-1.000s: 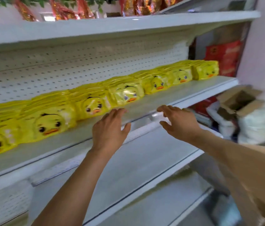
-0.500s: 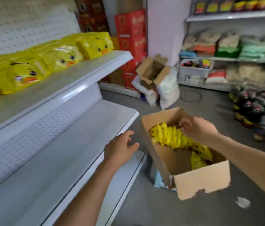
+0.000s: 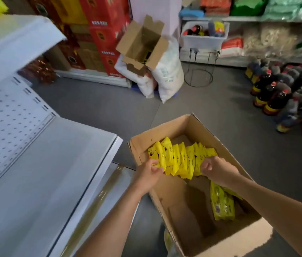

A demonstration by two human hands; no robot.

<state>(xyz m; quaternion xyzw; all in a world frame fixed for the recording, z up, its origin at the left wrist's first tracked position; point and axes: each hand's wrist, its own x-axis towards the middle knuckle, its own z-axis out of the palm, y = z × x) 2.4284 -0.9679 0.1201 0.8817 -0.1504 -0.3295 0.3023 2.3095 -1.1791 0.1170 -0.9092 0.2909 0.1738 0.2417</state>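
A white metal shelf unit (image 3: pixel 35 182) with a perforated back panel fills the left of the frame. Just right of its corner, in the lower centre, an open brown cardboard box (image 3: pixel 220 243) sits on the grey floor. In the far half of the box a row of yellow plastic packets printed with a duck face (image 3: pixel 181 160) stands on edge, fanned from left to right. The row lies squeezed between the two hands. The left hand (image 3: pixel 146 175) has its fingers curled and pinches the leftmost packet at the near edge. The right hand (image 3: pixel 218 171) is closed in a fist round the row's right end. A few flat yellow packets (image 3: pixel 222 204) lie against the box's right wall, under the right forearm.
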